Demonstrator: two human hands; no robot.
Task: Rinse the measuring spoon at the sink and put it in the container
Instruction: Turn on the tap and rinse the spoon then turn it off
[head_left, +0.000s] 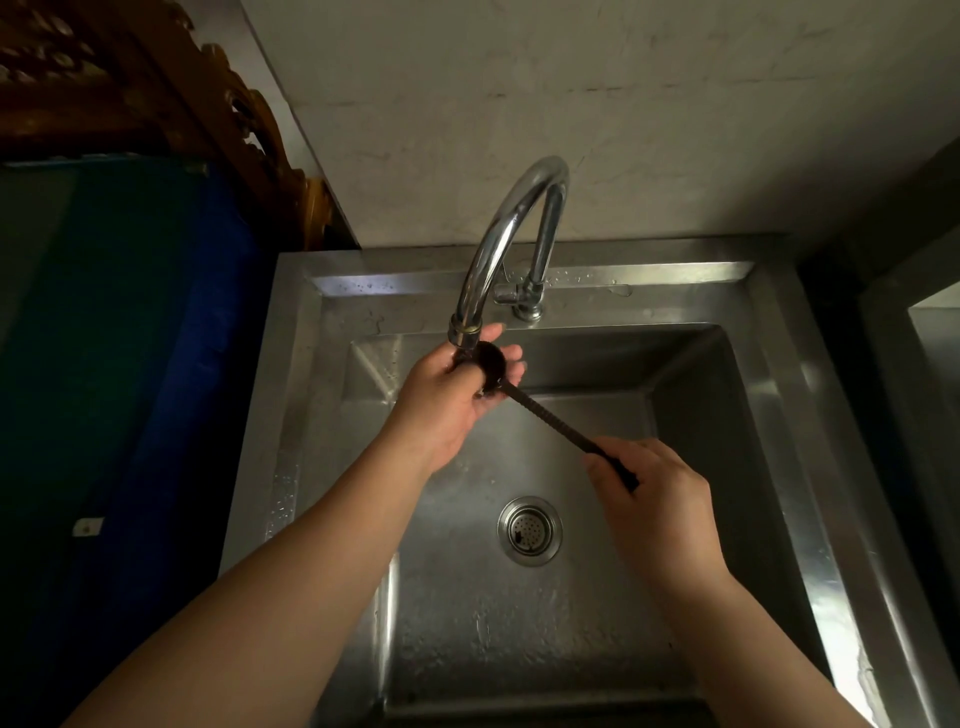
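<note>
A dark measuring spoon (550, 418) with a long ribbed handle is held over the steel sink (789, 395). Its round bowl sits right under the spout of the curved chrome faucet (506, 234). My left hand (452, 395) cups the bowl, thumb and fingers wrapped around it. My right hand (657, 499) is closed on the handle's far end, lower and to the right. I cannot tell whether water is running. No container is in view.
The drain strainer (530, 530) lies in the basin floor below my hands. The faucet's lever (506, 295) sits at its base on the back ledge. A blue and green surface (130, 364) stands left of the sink; carved wood (156, 78) is behind it.
</note>
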